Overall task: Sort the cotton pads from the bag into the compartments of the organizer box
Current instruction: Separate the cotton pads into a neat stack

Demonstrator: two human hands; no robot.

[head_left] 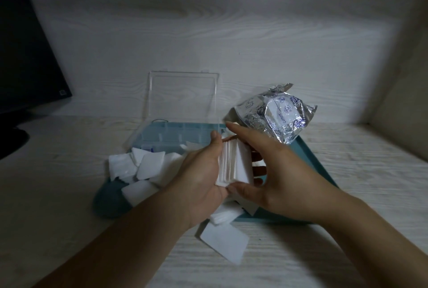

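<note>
Hands (203, 172) hide organizer box (166, 139) compartments.

Big black flat screen (25, 40) standing at the far left, dark and turned off. Pale wooden table top (347, 195) with wavy grain lines. Pale wooden back wall (208, 33) rising behind it. Flat blue-green plastic tray (317, 167) lying on the table top

Dim, bluish light, dark vignetted corners, wide-angle bending at edges.
</note>
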